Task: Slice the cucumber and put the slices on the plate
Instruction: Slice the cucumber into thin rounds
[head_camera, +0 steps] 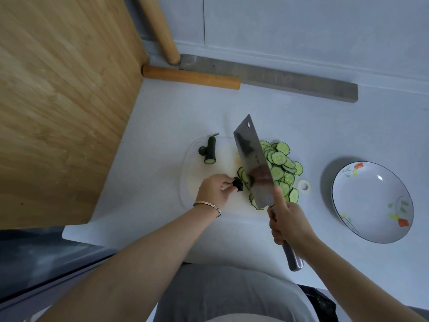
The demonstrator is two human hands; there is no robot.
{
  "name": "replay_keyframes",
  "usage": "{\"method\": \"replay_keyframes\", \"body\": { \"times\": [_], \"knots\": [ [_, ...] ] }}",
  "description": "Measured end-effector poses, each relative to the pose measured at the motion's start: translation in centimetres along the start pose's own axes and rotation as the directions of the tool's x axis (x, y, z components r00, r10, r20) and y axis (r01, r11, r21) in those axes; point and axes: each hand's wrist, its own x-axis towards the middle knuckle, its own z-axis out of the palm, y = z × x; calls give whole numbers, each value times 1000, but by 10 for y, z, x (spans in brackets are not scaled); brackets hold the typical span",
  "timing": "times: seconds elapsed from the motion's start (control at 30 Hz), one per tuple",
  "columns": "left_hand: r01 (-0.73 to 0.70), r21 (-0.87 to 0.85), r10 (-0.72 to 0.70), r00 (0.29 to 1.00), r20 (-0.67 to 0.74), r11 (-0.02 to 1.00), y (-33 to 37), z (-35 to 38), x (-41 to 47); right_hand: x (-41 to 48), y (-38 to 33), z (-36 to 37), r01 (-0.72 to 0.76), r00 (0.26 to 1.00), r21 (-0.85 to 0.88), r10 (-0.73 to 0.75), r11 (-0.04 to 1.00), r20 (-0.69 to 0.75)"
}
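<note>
Thin link bracelet [207, 205], pale grey garment [232, 296]

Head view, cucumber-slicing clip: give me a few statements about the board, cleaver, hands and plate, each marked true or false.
1. The plate has nothing on it yet. True.
2. The left hand grips the cleaver. False: the right hand grips its handle, and the left hand pinches a dark cucumber end piece.
3. The slices lie heaped on the white cutting board, right of the blade. True.
4. The plate stands left of the cutting board. False: it stands to its right.
5. A stem-end cucumber piece lies at the board's far-left corner, apart from both hands. True.
</note>
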Motion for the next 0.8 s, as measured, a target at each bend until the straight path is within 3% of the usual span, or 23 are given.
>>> {"method": "replay_keyframes", "body": {
  "times": [0.8],
  "knots": [
    [-55,141,56,998,-7,988,3,2,1,0,6,12,69,998,-207,-70,976,4]
  ]
}}
